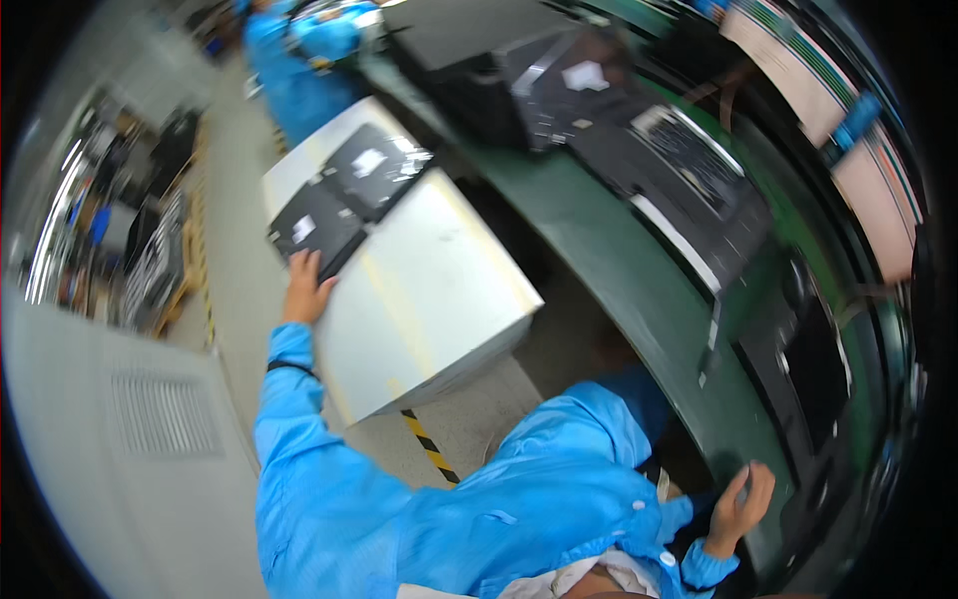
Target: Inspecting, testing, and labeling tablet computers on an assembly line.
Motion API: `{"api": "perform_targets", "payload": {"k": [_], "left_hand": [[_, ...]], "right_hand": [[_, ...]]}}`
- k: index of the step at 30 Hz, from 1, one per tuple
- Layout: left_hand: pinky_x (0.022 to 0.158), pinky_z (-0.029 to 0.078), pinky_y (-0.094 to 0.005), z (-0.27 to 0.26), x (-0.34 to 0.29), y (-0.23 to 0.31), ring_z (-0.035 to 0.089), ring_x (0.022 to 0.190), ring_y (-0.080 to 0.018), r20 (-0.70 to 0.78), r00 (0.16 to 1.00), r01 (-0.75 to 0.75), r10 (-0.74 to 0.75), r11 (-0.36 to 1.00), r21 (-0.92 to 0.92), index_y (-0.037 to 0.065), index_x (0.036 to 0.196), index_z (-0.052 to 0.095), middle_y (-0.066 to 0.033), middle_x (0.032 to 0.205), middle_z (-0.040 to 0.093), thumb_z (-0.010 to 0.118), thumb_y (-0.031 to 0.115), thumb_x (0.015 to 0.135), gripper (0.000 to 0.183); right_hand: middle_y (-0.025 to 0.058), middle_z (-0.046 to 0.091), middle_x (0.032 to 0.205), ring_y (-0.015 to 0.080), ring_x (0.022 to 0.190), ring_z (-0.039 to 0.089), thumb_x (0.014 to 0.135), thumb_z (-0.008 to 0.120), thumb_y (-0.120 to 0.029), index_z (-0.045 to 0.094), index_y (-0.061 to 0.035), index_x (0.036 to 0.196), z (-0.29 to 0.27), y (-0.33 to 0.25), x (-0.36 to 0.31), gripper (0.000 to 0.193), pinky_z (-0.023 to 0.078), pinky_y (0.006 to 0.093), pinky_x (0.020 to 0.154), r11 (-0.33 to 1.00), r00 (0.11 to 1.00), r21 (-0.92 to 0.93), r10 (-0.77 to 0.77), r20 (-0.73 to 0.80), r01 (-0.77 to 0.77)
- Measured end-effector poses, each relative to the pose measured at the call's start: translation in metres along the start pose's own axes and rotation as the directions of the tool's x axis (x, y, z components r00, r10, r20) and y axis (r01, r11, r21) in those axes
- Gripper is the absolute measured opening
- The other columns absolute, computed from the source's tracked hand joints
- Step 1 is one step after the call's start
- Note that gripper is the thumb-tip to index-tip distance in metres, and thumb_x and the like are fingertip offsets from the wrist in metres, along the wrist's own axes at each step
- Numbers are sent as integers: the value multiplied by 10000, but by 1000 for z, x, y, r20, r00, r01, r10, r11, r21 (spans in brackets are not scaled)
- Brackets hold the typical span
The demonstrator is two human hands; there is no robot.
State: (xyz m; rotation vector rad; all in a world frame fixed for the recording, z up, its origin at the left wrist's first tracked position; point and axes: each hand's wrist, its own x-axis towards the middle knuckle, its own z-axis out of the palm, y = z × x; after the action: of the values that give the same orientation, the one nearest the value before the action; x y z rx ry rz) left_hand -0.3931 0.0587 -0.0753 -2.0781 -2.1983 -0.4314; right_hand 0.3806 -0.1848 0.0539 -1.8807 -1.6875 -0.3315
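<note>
My left hand (305, 288) reaches out to the near corner of a flat black panel (321, 232) that lies on a large white box (429, 290). Its fingers are stretched and the thumb stands apart; the fingertips touch or nearly touch the panel's edge. Beyond that lies a second black panel (376, 172), under shiny clear wrap. Both panels carry a small white label. My right hand (740, 507) is at the near edge of the green workbench (639, 290), loosely curled, with a gap between thumb and fingers and nothing visible in it.
On the bench lie a dark laptop-like unit (689, 165), a black device (813, 369) and a large black case (449, 40). A person in blue (299, 70) works at the far end. Shelving and pallets (160, 260) stand at left, beside a grey cabinet (130, 439).
</note>
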Motion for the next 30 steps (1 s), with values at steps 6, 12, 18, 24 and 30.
{"api": "perform_targets", "payload": {"k": [6, 12, 18, 24, 30], "left_hand": [[1220, 281, -517, -16, 37, -131, 357, 1454, -455, 178, 937, -299, 299, 954, -30, 15, 1556, 380, -297, 1557, 391, 640, 294, 959, 708], [1175, 345, -511, 71, 118, -207, 424, 1385, -479, -38, 880, -468, 473, 879, 93, 8, 1507, 431, -325, 1500, 439, 780, 302, 859, 793], [1074, 430, -579, 39, 91, -16, 509, 1299, -472, -203, 971, 147, -124, 984, 102, -33, 1356, 591, -321, 1442, 501, 789, 348, 851, 663], [1039, 485, -491, -5, 57, 201, 614, 1191, -401, -357, 838, -472, 412, 876, -97, -58, 1273, 640, -274, 1338, 606, 695, 334, 978, 494], [1069, 472, -555, -87, 10, 327, 567, 1256, -425, 376, 787, 499, 489, -147, -854, -29, 1489, 439, -282, 1337, 582, 323, 888, 882, 1106]], "right_hand": [[174, 673, 1153, 379, 1081, 633, 810, 758, -69, 690, -24, 1151, -39, 19, 32, 351, 501, 460, 957, 917, 984, -382, 52, -173, -115], [149, 459, 1503, 344, 1435, 380, 834, 753, -410, 492, -83, 1451, -144, 147, -39, 746, 299, 651, 1128, 281, 788, -748, 361, -498, -601], [137, 361, 1600, 358, 1484, 332, 850, 775, -352, 398, -131, 1527, -205, 173, -140, 806, 368, 708, 1076, -85, 206, -611, 898, -390, -787], [155, 635, 1343, 352, 1263, 592, 863, 698, -50, 610, -58, 1331, -208, 156, -149, 476, 484, 429, 1062, 432, 641, -486, 375, -670, -760], [176, 631, 1335, 365, 1293, 596, 843, 700, 11, 647, -74, 1273, -164, 73, -113, 442, 470, 537, 1094, 821, 878, -569, -231, -419, -56]]}}
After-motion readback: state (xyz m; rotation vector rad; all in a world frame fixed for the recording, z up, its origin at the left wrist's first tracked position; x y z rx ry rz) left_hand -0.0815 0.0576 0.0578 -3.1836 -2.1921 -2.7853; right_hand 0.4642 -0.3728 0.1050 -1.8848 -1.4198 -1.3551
